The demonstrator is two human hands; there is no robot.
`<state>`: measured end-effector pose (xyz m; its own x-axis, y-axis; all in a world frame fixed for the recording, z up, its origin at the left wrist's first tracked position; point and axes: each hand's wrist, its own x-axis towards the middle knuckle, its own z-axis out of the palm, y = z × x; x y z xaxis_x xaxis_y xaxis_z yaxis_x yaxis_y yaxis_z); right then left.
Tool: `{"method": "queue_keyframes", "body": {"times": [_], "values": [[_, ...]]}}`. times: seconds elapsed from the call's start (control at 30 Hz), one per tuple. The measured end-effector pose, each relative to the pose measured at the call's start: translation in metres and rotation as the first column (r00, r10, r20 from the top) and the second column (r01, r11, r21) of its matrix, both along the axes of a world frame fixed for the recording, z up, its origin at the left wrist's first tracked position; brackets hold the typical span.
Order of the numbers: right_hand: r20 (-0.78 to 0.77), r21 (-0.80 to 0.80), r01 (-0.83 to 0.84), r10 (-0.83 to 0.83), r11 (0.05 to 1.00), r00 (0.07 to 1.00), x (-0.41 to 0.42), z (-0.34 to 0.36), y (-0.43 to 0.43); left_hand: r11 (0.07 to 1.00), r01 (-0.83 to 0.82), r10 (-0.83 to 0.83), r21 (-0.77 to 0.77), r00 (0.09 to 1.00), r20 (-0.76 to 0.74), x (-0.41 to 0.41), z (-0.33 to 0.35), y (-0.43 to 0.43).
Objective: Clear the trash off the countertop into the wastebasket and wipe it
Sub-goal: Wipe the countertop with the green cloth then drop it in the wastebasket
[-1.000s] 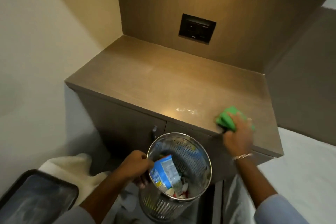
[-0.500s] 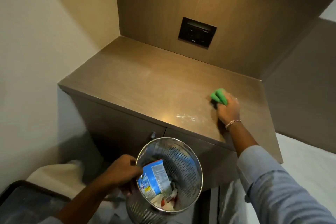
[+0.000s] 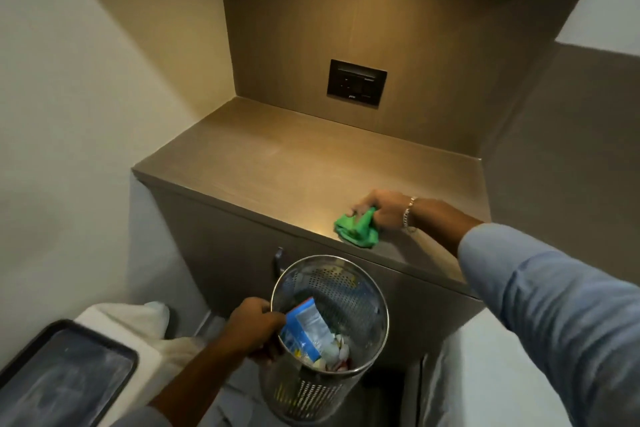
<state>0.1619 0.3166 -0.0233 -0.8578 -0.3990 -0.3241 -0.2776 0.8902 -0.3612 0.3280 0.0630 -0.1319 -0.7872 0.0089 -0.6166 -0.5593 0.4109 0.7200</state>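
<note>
Right hand (image 3: 382, 210) presses green cloth (image 3: 356, 228) on the table (image 3: 277, 166) near its front edge, left hand (image 3: 254, 328) grips wastebasket (image 3: 346, 288) rim.

Dim, warm overhead glow, warped edges

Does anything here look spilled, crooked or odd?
Nothing spilled. The wastebasket is tilted, held by the left hand at its rim, trash inside. The right hand presses a green cloth near the countertop's front edge.
</note>
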Motion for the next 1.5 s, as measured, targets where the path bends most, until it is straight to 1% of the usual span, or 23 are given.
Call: {"method": "queue_keyframes", "body": {"times": [0.07, 0.13, 0.27, 0.37, 0.43, 0.5, 0.53, 0.57, 0.6, 0.63, 0.7, 0.73, 0.8, 0.83, 0.9, 1.0, 1.1, 1.2, 1.3, 1.33, 1.43, 1.47, 1.5], "values": [[-0.012, -0.008, 0.048, -0.048, 0.999, 0.999, 0.015, -0.003, 0.032, 0.998, -0.051, 0.052, 0.024, 0.998, -0.021, 0.01, 0.001, 0.017], [0.006, -0.056, 0.116, -0.116, 0.992, 0.993, 0.037, -0.004, 0.061, 0.994, -0.099, 0.101, 0.045, 0.995, -0.026, 0.021, 0.001, 0.037], [-0.023, -0.133, 0.208, -0.212, 0.969, 0.977, 0.094, -0.014, 0.099, 0.988, -0.136, 0.137, 0.076, 0.99, -0.009, 0.044, -0.014, 0.067], [-0.103, -0.169, 0.228, -0.247, 0.959, 0.964, 0.132, -0.024, 0.103, 0.991, -0.111, 0.11, 0.074, 0.994, 0.025, 0.057, -0.034, 0.088], [-0.19, -0.255, 0.238, -0.29, 0.937, 0.938, 0.157, -0.038, 0.096, 0.992, -0.103, 0.1, 0.07, 0.994, 0.045, 0.064, -0.05, 0.107], [-0.304, -0.367, 0.211, -0.331, 0.906, 0.893, 0.189, -0.074, 0.08, 0.989, -0.127, 0.123, 0.07, 0.991, 0.057, 0.07, -0.071, 0.125], [-0.336, -0.388, 0.197, -0.337, 0.9, 0.879, 0.209, -0.097, 0.069, 0.988, -0.143, 0.138, 0.066, 0.988, 0.071, 0.073, -0.082, 0.129], [-0.344, -0.385, 0.193, -0.335, 0.902, 0.877, 0.224, -0.126, 0.06, 0.989, -0.139, 0.134, 0.049, 0.987, 0.089, 0.073, -0.102, 0.132], [-0.312, -0.356, 0.201, -0.319, 0.912, 0.895, 0.237, -0.157, 0.052, 0.992, -0.125, 0.122, 0.019, 0.986, 0.112, 0.073, -0.122, 0.133], [-0.215, -0.295, 0.205, -0.274, 0.933, 0.937, 0.247, -0.188, 0.045, 0.993, -0.118, 0.117, 0.001, 0.983, 0.143, 0.075, -0.145, 0.135], [-0.004, -0.165, 0.253, -0.257, 0.953, 0.966, 0.247, -0.242, 0.042, 0.993, -0.116, 0.117, -0.02, 0.974, 0.194, 0.08, -0.187, 0.141], [-0.011, -0.124, 0.28, -0.283, 0.952, 0.959, 0.244, -0.267, 0.042, 0.993, -0.107, 0.114, -0.044, 0.972, 0.206, 0.081, -0.201, 0.145], [0.075, 0.011, 0.303, -0.303, 0.953, 0.95, 0.239, -0.321, 0.039, 0.983, -0.133, 0.154, -0.129, 0.974, 0.166, 0.078, -0.245, 0.147], [0.098, 0.07, 0.271, -0.277, 0.96, 0.956, 0.237, -0.343, 0.029, 0.968, -0.198, 0.218, -0.156, 0.968, 0.121, 0.075, -0.267, 0.142], [0.056, 0.028, 0.216, -0.217, 0.976, 0.975, 0.226, -0.375, 0.001, 0.926, -0.36, 0.367, -0.114, 0.929, 0.048, 0.061, -0.304, 0.121], [-0.029, -0.034, 0.154, -0.155, 0.987, 0.987, 0.208, -0.4, -0.048, 0.924, -0.38, 0.382, -0.036, 0.921, 0.074, 0.056, -0.346, 0.087], [-0.03, 0.055, 0.196, -0.195, 0.979, 0.98, 0.21, -0.416, -0.062, 0.928, -0.374, 0.373, -0.004, 0.924, 0.084, 0.064, -0.364, 0.074], [-0.018, 0.13, 0.189, -0.188, 0.973, 0.982, 0.225, -0.42, -0.064, 0.918, -0.396, 0.393, 0.012, 0.915, 0.092, 0.078, -0.367, 0.069], [0.0, 0.087, 0.214, -0.215, 0.973, 0.977, 0.232, -0.417, -0.061, 0.907, -0.421, 0.417, 0.029, 0.905, 0.081, 0.092, -0.362, 0.071], [-0.02, 0.063, 0.223, -0.222, 0.973, 0.975, 0.234, -0.418, -0.059, 0.904, -0.427, 0.423, 0.025, 0.902, 0.082, 0.097, -0.361, 0.07], [-0.134, -0.086, 0.24, -0.25, 0.967, 0.959, 0.243, -0.421, -0.053, 0.897, -0.441, 0.439, 0.032, 0.897, 0.047, 0.109, -0.358, 0.063], [-0.169, -0.113, 0.24, -0.256, 0.964, 0.952, 0.247, -0.427, -0.049, 0.897, -0.442, 0.441, 0.026, 0.897, 0.034, 0.112, -0.361, 0.059], [-0.19, -0.101, 0.242, -0.257, 0.965, 0.948, 0.252, -0.433, -0.043, 0.898, -0.439, 0.439, 0.009, 0.898, 0.015, 0.113, -0.367, 0.057]]}}
